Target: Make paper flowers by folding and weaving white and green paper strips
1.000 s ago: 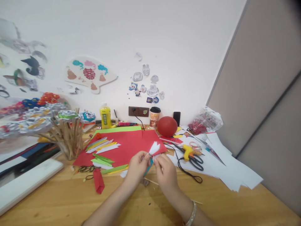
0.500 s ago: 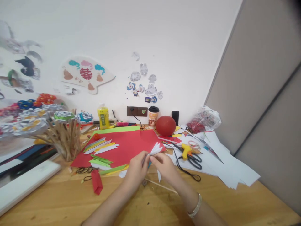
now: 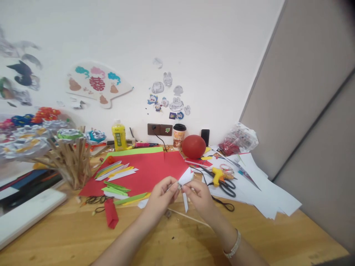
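A small folded white paper piece (image 3: 185, 176) is pinched between my two hands above the front of the table. My left hand (image 3: 165, 192) grips its lower left end, fingers curled. Against its lower right side press the thumb and fingers of my right hand (image 3: 197, 194). A narrow white paper strip (image 3: 185, 203) hangs down between the hands. Just beyond lies a red paper sheet (image 3: 151, 171) with folded white, yellow and green paper strips (image 3: 118, 171) on it. Below my hands a thin stick (image 3: 190, 218) rests on the wood.
Right of my hands lie a yellow glue gun (image 3: 217, 176), black-handled scissors (image 3: 227, 188) and white paper sheets (image 3: 266, 192). A red balloon-like ball (image 3: 193, 146), a lidded cup (image 3: 179, 136) and a yellow bottle (image 3: 119, 136) stand behind. Paper flowers on sticks (image 3: 73, 159) fill the left.
The white paper has turned in my fingers: its fanned points have given way to a broader flat face. The view has shifted slightly.
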A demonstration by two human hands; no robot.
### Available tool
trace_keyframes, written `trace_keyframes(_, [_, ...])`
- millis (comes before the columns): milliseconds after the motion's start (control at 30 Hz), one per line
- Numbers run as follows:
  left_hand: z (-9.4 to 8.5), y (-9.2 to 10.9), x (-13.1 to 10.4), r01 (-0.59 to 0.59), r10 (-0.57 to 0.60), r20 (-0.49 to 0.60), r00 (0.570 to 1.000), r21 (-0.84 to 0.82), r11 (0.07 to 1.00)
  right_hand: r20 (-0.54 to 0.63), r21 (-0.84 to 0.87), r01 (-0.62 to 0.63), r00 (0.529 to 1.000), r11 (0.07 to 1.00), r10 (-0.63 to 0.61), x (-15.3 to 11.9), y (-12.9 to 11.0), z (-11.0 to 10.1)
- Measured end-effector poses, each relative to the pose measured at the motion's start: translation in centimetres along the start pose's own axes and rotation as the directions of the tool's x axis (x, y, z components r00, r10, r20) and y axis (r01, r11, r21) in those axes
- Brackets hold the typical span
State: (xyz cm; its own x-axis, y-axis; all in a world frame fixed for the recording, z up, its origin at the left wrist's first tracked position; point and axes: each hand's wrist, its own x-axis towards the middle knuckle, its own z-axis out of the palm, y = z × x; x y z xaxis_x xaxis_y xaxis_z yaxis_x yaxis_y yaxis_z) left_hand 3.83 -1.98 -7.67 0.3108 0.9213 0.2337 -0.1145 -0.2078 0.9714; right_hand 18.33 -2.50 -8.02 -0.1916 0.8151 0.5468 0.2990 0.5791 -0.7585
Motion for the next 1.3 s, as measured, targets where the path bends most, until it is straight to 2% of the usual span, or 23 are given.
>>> trace_keyframes(100, [0.1,0.1,-0.2,0.111,-0.084,0.131,0.988,-0.216,0.970,0.054,0.028,0.053,0.997,0.998,-0.054,-0.2,-0.1,-0.7])
trace_keyframes(233, [0.2,0.4,-0.5,0.302,-0.195,0.286,0.938,-0.404,0.863,0.129,0.089,0.033,0.991,0.995,-0.045,-0.2,0.7,-1.2])
trace_keyframes(333, [0.0,0.4,-0.5,0.402,-0.245,0.374,0.894,-0.433,0.807,0.184,0.165,-0.012,0.983,0.986,-0.019,-0.2,1.1,-1.4])
trace_keyframes(500, [-0.4,0.3,-0.5,0.505,-0.258,0.526,0.810,-0.403,0.763,0.249,0.283,-0.105,0.968,0.953,0.033,-0.4,0.9,-1.8])
trace_keyframes(567, [-0.4,0.1,-0.5,0.541,-0.276,0.566,0.777,-0.374,0.753,0.265,0.285,-0.091,0.964,0.954,0.012,-0.5,0.8,-1.8])
trace_keyframes(600, [-0.3,0.0,-0.5,0.530,-0.286,0.552,0.784,-0.353,0.771,0.253,0.272,-0.069,0.968,0.960,-0.002,-0.5,0.8,-1.7])
trace_keyframes(633, [-0.2,-0.1,-0.4,0.487,-0.290,0.500,0.816,-0.325,0.810,0.226,0.254,-0.052,0.974,0.966,-0.007,-0.5,0.8,-1.6])
trace_keyframes(700, [0.1,-0.2,-0.2,0.306,-0.237,0.290,0.927,-0.222,0.926,0.154,0.216,-0.047,0.988,0.975,0.014,-0.5,0.8,-1.3])
trace_keyframes(733, [0.3,-0.3,-0.2,0.193,-0.171,0.163,0.972,-0.134,0.972,0.123,0.201,-0.058,0.992,0.978,0.034,-0.4,0.8,-1.2])
trace_keyframes(767, [0.4,-0.3,-0.1,0.091,-0.089,0.058,0.994,-0.031,0.995,0.099,0.194,-0.074,0.994,0.978,0.055,-0.3,0.9,-1.0])
trace_keyframes(833, [0.6,-0.3,-0.1,-0.036,0.043,-0.038,0.998,0.172,0.984,0.061,0.197,-0.100,0.994,0.975,0.090,-0.1,0.8,-0.7])
trace_keyframes(933, [1.0,-0.5,-0.2,-0.072,0.093,-0.040,0.995,0.368,0.927,0.046,0.202,-0.107,0.994,0.974,0.100,0.2,0.8,-0.6])
trace_keyframes(1033, [1.3,-0.7,-0.5,-0.043,0.067,-0.050,0.997,0.382,0.923,0.050,0.187,-0.090,0.995,0.978,0.082,0.3,0.7,-0.7])
trace_keyframes(1100, [1.4,-0.8,-0.6,0.020,-0.012,-0.030,0.999,0.266,0.964,0.052,0.187,-0.091,0.995,0.978,0.083,0.3,0.7,-0.9])
trace_keyframes(1167, [1.5,-0.8,-0.7,0.114,-0.117,0.056,0.992,0.068,0.991,0.052,0.193,-0.092,0.995,0.977,0.084,0.2,0.6,-1.1])
trace_keyframes(1233, [1.5,-0.8,-0.8,0.206,-0.180,0.183,0.967,-0.132,0.970,0.053,0.183,-0.073,0.997,0.980,0.065,0.2,0.6,-1.3])
trace_keyframes(1300, [1.4,-0.9,-0.8,0.263,-0.188,0.271,0.944,-0.273,0.925,0.059,0.152,-0.038,0.998,0.988,0.029,0.2,0.4,-1.6])
